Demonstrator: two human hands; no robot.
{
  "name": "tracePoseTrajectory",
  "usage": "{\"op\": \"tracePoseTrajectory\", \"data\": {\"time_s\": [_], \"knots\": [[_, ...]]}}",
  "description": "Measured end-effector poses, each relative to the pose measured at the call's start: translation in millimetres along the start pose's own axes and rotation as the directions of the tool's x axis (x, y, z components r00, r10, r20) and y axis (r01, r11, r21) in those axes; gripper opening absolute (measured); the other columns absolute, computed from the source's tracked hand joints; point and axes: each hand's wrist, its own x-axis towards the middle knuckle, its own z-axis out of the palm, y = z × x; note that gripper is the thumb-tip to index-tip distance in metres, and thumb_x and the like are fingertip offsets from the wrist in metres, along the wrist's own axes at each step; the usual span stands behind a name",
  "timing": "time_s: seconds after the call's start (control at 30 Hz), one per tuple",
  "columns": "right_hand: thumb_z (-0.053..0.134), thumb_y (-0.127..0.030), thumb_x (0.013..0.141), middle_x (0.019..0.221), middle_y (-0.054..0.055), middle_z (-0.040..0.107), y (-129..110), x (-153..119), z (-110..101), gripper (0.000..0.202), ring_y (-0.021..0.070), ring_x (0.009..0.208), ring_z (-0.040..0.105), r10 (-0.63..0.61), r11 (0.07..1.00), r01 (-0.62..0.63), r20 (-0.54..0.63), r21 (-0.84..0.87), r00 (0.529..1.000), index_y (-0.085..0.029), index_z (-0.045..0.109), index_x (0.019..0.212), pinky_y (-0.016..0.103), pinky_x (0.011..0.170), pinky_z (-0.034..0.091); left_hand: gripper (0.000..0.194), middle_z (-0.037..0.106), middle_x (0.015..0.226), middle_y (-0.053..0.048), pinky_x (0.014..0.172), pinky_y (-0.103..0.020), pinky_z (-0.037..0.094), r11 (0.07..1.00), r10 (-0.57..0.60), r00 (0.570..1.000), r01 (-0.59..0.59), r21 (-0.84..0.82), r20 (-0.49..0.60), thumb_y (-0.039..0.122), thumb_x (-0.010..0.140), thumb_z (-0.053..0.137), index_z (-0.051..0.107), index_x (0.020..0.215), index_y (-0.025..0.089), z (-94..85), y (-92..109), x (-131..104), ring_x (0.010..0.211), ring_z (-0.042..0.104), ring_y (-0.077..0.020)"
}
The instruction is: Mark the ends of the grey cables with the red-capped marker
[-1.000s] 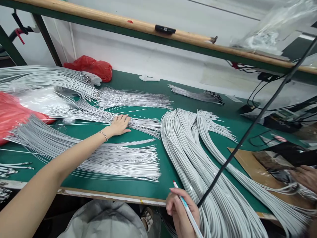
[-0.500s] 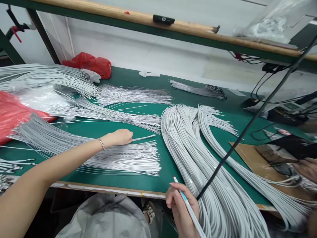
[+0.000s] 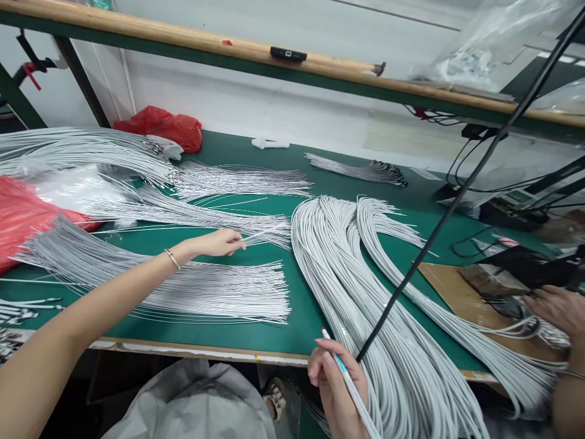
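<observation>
My left hand (image 3: 223, 242), wearing a bracelet at the wrist, pinches thin grey cables (image 3: 264, 233) whose ends stick out to the right; how many I cannot tell. It hovers between the front bundle of grey cables (image 3: 228, 292), lying spread with its ends to the right, and a middle bundle (image 3: 214, 213) farther back. Low in the view, my right hand (image 3: 338, 381) is closed around a white and blue pen (image 3: 350, 384), its red tip pointing up. Beside that hand lies a thick bundle of long cables (image 3: 351, 274), draped over the table's front edge.
More cable bundles (image 3: 356, 167) lie at the back of the green table (image 3: 256, 338). Red bags (image 3: 159, 128) are at the left. A black cord (image 3: 439, 238) crosses diagonally in front. At the right, another person's hand (image 3: 555, 311) works near cardboard (image 3: 445, 286). A shelf (image 3: 205, 42) spans above.
My left hand has lifted slightly away from the front bundle toward the middle one, cable ends in its fingers. The right hand keeps the pen. The other person's hand shows more fully.
</observation>
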Motion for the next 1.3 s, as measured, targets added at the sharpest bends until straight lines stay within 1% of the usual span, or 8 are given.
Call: {"op": "tracePoseTrajectory", "data": {"time_s": [0.13, 0.23, 0.37, 0.63, 0.7, 0.83, 1.1, 1.3], "knots": [[0.067, -0.044, 0.081, 0.047, -0.001, 0.057, 0.6, 7.1, 3.8, 0.026, 0.0104, 0.041, 0.048, 0.066, 0.997, -0.068, -0.045, -0.031, 0.997, -0.018, 0.068, 0.086, 0.02, 0.039, 0.038, 0.048, 0.046, 0.064, 0.001, 0.052, -0.022, 0.038, 0.993, 0.057, 0.996, -0.05, -0.109, 0.061, 0.048, 0.098, 0.027, 0.062, 0.1, 0.015, -10.4, 21.9, -19.6, 0.053, 0.041, -0.0108], [0.063, -0.052, 0.081, 0.042, -0.003, 0.051, 5.9, 16.5, 17.0, 0.036, 0.009, 0.038, 0.042, 0.105, 0.991, -0.103, 0.024, -0.083, 0.994, -0.017, 0.061, 0.074, 0.019, 0.037, 0.033, 0.049, 0.044, 0.066, 0.001, 0.053, -0.021, 0.037, 0.976, 0.139, 0.971, -0.101, -0.195, 0.193, 0.049, 0.098, 0.029, 0.063, 0.098, 0.015, -4.6, 44.8, -41.5, 0.055, 0.04, -0.0108], [0.059, -0.068, 0.074, 0.038, -0.008, 0.036, 14.2, 24.0, 42.4, 0.051, 0.0064, 0.035, 0.03, 0.086, 0.993, -0.067, 0.217, -0.094, 0.972, -0.021, 0.046, 0.061, 0.02, 0.036, 0.023, 0.045, 0.05, 0.066, 0.0, 0.059, -0.021, 0.04, 0.965, 0.2, 0.885, -0.104, -0.241, 0.421, 0.046, 0.098, 0.033, 0.066, 0.09, 0.016, 10.4, 67.1, -66.0, 0.061, 0.046, -0.0125], [0.048, -0.06, 0.086, 0.041, -0.009, 0.026, 3.7, 20.0, 69.6, 0.051, 0.0053, 0.036, 0.023, 0.13, 0.988, -0.115, 0.152, -0.104, 0.98, -0.023, 0.032, 0.056, 0.02, 0.035, 0.019, 0.039, 0.052, 0.059, 0.001, 0.047, -0.022, 0.038, 0.955, 0.156, 0.754, 0.05, -0.292, 0.638, 0.047, 0.096, 0.038, 0.059, 0.083, 0.018, 23.4, 75.3, -75.3, 0.047, 0.047, -0.0119], [0.05, -0.06, 0.086, 0.044, -0.009, 0.026, 0.0, 18.2, 71.7, 0.05, 0.0054, 0.038, 0.023, 0.134, 0.987, -0.116, 0.174, -0.113, 0.975, -0.023, 0.033, 0.057, 0.021, 0.036, 0.02, 0.035, 0.055, 0.065, 0.0, 0.048, -0.022, 0.038, 0.927, 0.182, 0.792, 0.059, -0.37, 0.583, 0.048, 0.096, 0.039, 0.052, 0.082, 0.019, 34.3, 85.2, -73.7, 0.051, 0.05, -0.0119], [0.053, -0.057, 0.085, 0.049, -0.008, 0.028, -6.2, 14.7, 69.7, 0.048, 0.0055, 0.043, 0.022, 0.137, 0.987, -0.124, 0.134, -0.101, 0.981, -0.022, 0.035, 0.058, 0.021, 0.039, 0.019, 0.033, 0.051, 0.064, 0.002, 0.051, -0.021, 0.035, 0.911, 0.206, 0.942, -0.087, -0.403, 0.263, 0.041, 0.099, 0.034, 0.045, 0.076, 0.019, 56.7, 108.4, -71.6, 0.051, 0.044, -0.0095], [0.053, -0.062, 0.084, 0.043, -0.007, 0.032, 2.5, 16.6, 59.5, 0.053, 0.0067, 0.041, 0.025, 0.017, 0.996, -0.004, 0.148, -0.09, 0.989, -0.021, 0.037, 0.054, 0.022, 0.039, 0.019, 0.031, 0.043, 0.056, 0.004, 0.05, -0.021, 0.029, 0.94, 0.29, 0.924, -0.226, -0.255, 0.249, 0.028, 0.097, 0.042, 0.042, 0.067, 0.018, 59.1, 107.1, -69.7, 0.05, 0.037, -0.0081], [0.053, -0.055, 0.087, 0.043, -0.006, 0.045, -0.4, 17.8, 53.3, 0.04, 0.0089, 0.038, 0.038, -0.118, 0.982, 0.118, 0.008, -0.147, 0.993, -0.018, 0.059, 0.072, 0.021, 0.038, 0.029, 0.036, 0.061, 0.07, -0.001, 0.052, -0.019, 0.042, 0.858, 0.162, 0.933, 0.027, -0.514, 0.321, 0.045, 0.097, 0.04, 0.056, 0.081, 0.016, 55.2, 102.2, -69.2, 0.053, 0.055, -0.0091]]}}
